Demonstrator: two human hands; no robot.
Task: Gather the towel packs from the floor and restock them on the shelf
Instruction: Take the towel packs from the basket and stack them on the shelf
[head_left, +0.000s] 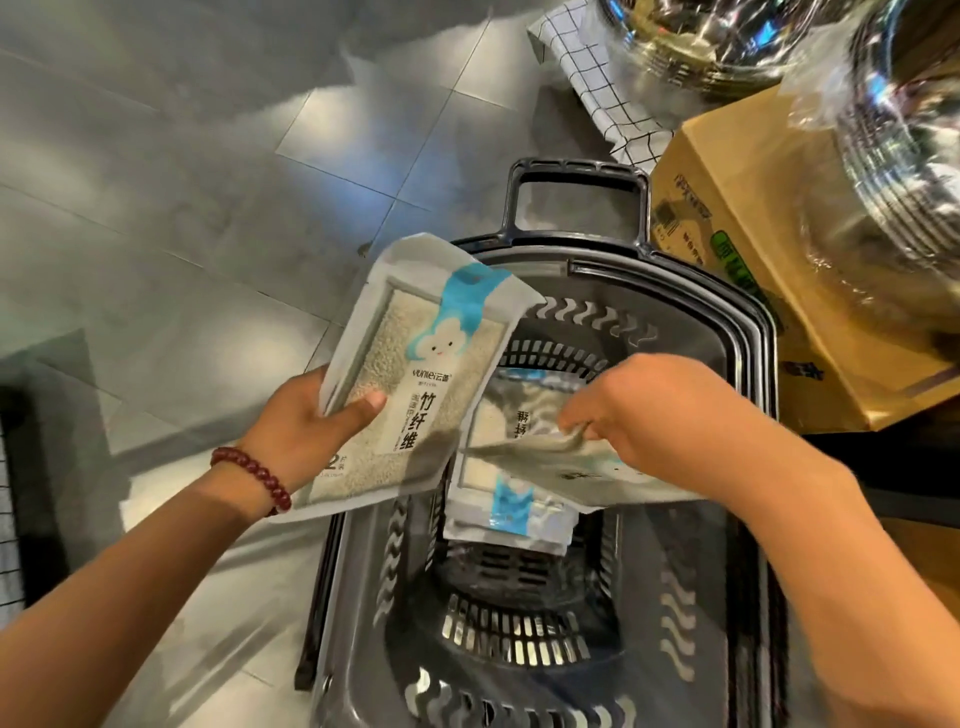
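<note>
The left hand (306, 415), a red bead bracelet (254, 473) on its wrist, gripped a towel pack (415, 364) with the thumb pressed on its printed front, holding it face-up over the left rim of a dark grey shopping basket (748, 322) that stood on the tiled floor (182, 182). The right hand (649, 415) pinched the edge of a second pack (561, 462) above the basket, just over a further pack (514, 514) lying inside it. Beside the basket on the right sat a cardboard box (753, 218), with plastic-wrapped steel bowls (904, 171) stacked above it.
</note>
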